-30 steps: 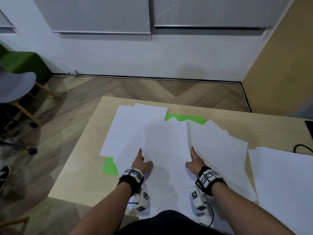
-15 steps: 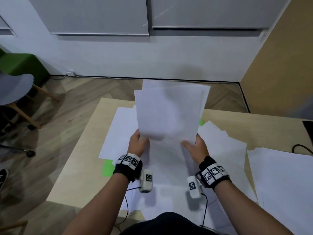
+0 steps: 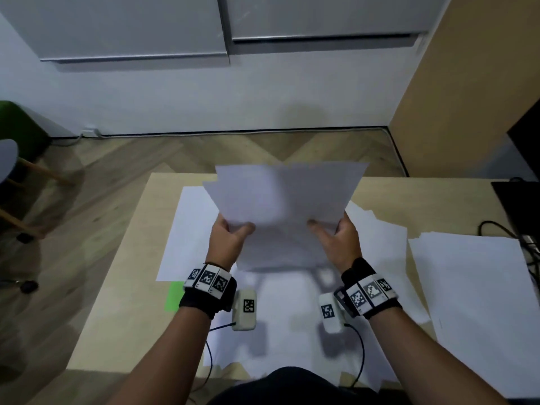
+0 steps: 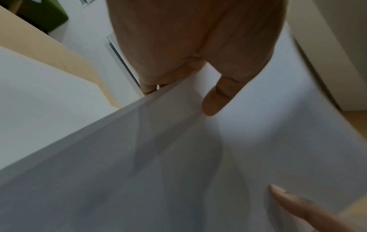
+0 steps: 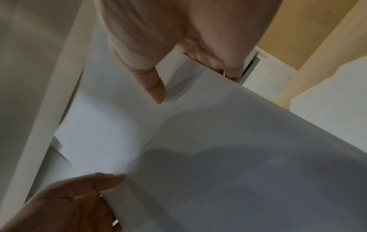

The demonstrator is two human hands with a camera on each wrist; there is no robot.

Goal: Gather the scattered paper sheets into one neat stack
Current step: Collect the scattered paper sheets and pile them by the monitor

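Observation:
A bundle of white paper sheets (image 3: 285,200) is held up above the table, tilted, its edges uneven. My left hand (image 3: 230,235) grips the bundle's left side, thumb on top and fingers behind. My right hand (image 3: 333,232) grips its right side the same way. In the left wrist view the left thumb (image 4: 216,100) presses on the sheets (image 4: 178,157). The right wrist view shows the right thumb (image 5: 155,87) on the paper (image 5: 218,149). More white sheets (image 3: 193,229) lie scattered on the wooden table (image 3: 125,258) below.
A separate pile of white sheets (image 3: 479,302) lies at the table's right. A green sheet (image 3: 174,296) peeks out near my left wrist. Black cables (image 3: 502,229) run along the right edge. A chair (image 3: 11,176) stands on the floor to the left.
A second ago both hands lay flat on sheets on the table. They took hold of a bundle and lifted it upright, and now hold it tilted over the table.

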